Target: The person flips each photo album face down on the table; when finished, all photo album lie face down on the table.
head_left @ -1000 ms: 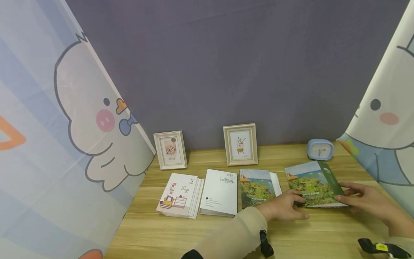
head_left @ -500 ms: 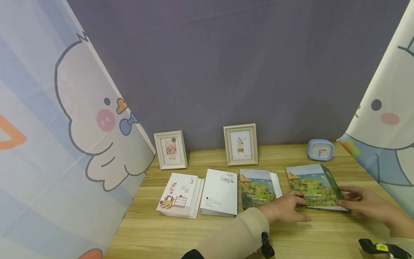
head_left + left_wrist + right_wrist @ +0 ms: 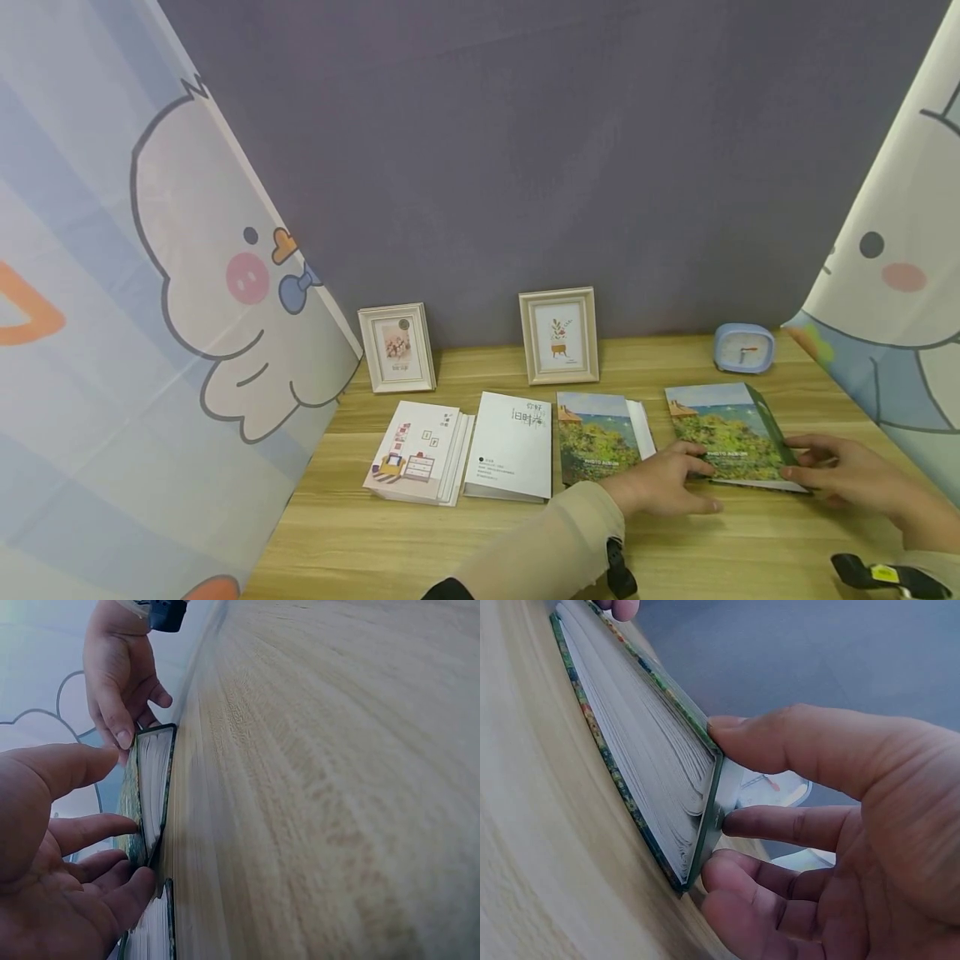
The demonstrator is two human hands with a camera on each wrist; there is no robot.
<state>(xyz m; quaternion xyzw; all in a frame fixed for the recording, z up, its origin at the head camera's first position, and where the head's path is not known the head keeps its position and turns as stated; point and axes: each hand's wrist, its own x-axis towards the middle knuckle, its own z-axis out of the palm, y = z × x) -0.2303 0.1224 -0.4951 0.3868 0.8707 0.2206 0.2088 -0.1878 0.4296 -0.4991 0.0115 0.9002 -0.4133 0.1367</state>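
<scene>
A photo album (image 3: 723,433) with a painted seaside garden cover and green spine lies on the wooden table at the right. My right hand (image 3: 851,475) holds its spine side. In the right wrist view, the thumb (image 3: 750,739) rests on the cover's edge and the fingers (image 3: 787,825) meet the green spine. On the album's opposite side is my left hand (image 3: 663,483), its fingertips touching the edge and its thumb standing apart. A matching photo album (image 3: 600,437) lies just left of it, partly covered by the left hand.
Further left lie a white album (image 3: 510,446) and an album with a furniture drawing (image 3: 412,454). Two picture frames (image 3: 558,336) (image 3: 397,346) stand against the grey backdrop (image 3: 525,167). A blue clock (image 3: 742,348) stands behind the held album.
The right-hand photo album has moved slightly towards me and turned straighter, its spine side coming lower. My right hand moved down a little with it; the left hand barely shifted.
</scene>
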